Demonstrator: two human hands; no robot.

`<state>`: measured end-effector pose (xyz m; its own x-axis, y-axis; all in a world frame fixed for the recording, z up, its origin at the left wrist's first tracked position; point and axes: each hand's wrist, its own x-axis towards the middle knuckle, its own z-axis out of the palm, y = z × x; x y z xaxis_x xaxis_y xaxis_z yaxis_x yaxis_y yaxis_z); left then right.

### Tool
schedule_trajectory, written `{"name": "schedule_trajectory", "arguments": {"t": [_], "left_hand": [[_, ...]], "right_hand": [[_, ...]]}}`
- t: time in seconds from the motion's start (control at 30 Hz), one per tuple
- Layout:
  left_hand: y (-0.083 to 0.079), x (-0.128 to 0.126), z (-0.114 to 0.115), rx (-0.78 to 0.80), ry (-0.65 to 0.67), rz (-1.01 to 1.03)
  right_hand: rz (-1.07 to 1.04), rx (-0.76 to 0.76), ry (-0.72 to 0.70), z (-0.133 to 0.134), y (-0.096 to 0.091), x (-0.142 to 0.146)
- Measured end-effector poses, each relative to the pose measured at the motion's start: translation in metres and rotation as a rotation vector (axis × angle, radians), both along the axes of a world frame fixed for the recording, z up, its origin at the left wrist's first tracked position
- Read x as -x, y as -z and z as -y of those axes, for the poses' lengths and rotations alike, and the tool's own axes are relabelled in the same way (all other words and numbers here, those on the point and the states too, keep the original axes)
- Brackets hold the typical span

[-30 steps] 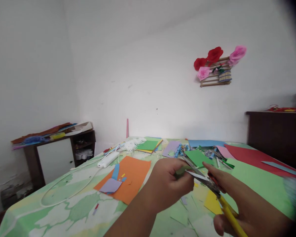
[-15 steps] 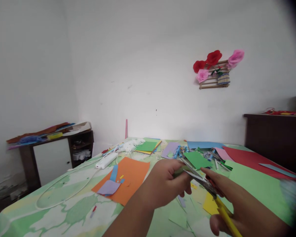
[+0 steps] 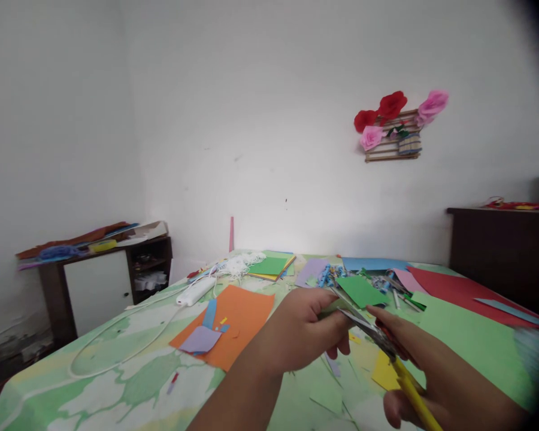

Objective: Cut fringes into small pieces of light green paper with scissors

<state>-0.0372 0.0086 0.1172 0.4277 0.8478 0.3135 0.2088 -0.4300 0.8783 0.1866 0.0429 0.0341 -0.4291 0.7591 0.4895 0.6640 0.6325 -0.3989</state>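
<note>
My left hand (image 3: 308, 332) pinches a small piece of green paper (image 3: 330, 308) between thumb and fingers; most of the piece is hidden by the hand. My right hand (image 3: 424, 359) is wrapped round a pair of scissors (image 3: 413, 392) with yellow handles. Their metal blades point up and left, parted, with the green paper between or right beside them. Below the hands lie pale green paper scraps (image 3: 327, 392) and a yellow paper piece (image 3: 384, 371). Just beyond the blades is a darker green sheet (image 3: 362, 291).
Orange paper (image 3: 247, 311) with purple and blue scraps lies left of my hands. Behind it are a white power strip (image 3: 196, 291), its cable and a heap of white string (image 3: 242, 263). Light green (image 3: 471, 341) and red sheets (image 3: 458, 293) cover the right side.
The view has shifted very slightly, so everything sits a little further right. Both hands keep nearly the same pose, with the scissors still at the green paper.
</note>
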Motion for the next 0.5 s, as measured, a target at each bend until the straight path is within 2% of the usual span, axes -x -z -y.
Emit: {"name": "schedule_trajectory", "arguments": {"t": [0.07, 0.13, 0.5], "left_hand": [[0.0005, 0.0003, -0.0005, -0.011, -0.005, -0.008], [0.0006, 0.0005, -0.0003, -0.023, -0.013, -0.023], [0.0004, -0.0002, 0.0012, 0.028, -0.02, -0.027]], "right_hand": [[0.022, 0.148, -0.055, 0.0005, 0.0003, 0.0002], [-0.002, 0.211, -0.068, 0.0019, -0.0009, 0.0011], [-0.031, 0.232, -0.014, 0.0019, -0.008, 0.0062]]}}
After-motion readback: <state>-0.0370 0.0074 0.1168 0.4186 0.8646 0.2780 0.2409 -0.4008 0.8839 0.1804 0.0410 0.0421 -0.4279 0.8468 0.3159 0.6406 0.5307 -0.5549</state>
